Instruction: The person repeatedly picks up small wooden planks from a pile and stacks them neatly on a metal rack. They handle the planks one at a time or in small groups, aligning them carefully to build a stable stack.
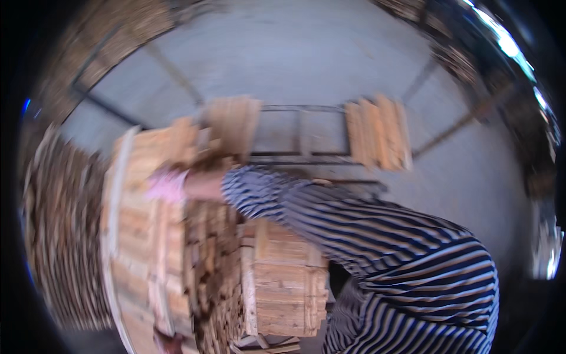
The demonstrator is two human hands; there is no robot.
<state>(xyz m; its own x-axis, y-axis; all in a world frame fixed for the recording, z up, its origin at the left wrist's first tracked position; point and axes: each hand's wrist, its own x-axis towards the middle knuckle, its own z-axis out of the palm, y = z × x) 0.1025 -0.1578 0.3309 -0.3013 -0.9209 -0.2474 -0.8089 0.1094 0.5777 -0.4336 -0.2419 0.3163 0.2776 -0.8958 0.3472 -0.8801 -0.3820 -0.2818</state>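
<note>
My right arm, in a striped sleeve, reaches across to the left. My right hand point(168, 184), in a pink glove, lies at a large slatted wooden panel point(138, 218) on the stack at left. Motion blurs its fingers, so its grip does not show. A small dark reddish shape at the panel's near end, by the lower edge, seems to be my left hand point(169, 341); its fingers are too blurred to read. Under and beside the panel are piled wooden slats point(215, 265). A smaller slatted wooden piece point(282, 283) stands right of them.
Ahead, a dark metal frame point(300, 158) carries two groups of boards, one at left point(230, 127) and one at right point(377, 133). A tall stack of thin wood point(65, 236) stands at far left. Grey floor point(283, 53) lies beyond.
</note>
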